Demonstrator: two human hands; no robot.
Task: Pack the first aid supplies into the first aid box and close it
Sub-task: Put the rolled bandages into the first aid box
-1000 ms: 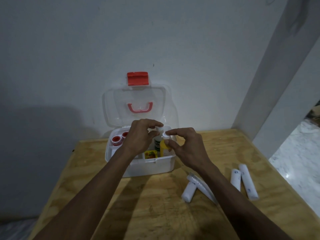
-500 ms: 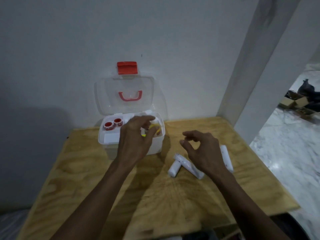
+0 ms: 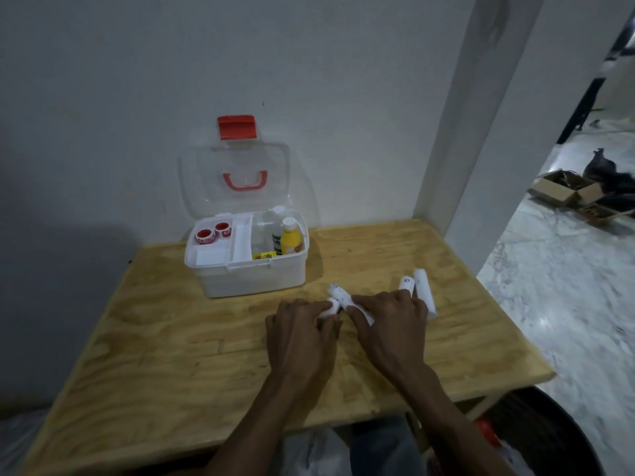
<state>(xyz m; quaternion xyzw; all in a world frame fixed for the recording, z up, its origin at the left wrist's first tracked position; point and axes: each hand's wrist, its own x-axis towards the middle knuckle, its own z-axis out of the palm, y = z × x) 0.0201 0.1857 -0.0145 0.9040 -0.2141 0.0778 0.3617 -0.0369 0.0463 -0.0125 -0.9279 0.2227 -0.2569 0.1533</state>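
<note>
- We're on the bandage rolls: left hand [image 3: 302, 333] pinching one roll [image 3: 326, 310], right hand [image 3: 391, 324] curling onto the crossing roll [image 3: 343, 294], both on the table [image 3: 171, 338].
- Two more rolls [image 3: 423, 290] lie just beside the right hand.
- Next: lift and carry to the first aid box [image 3: 252, 273], lid [image 3: 237, 176] open, bottles [image 3: 291, 237] inside.
- Printing on the rolls is too blurred to read.

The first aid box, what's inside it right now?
The first aid box holds two red tape rolls in the left tray, and a yellow bottle, a white-capped bottle and a small yellow packet on the right. Anything beneath the tray is hidden.
</note>
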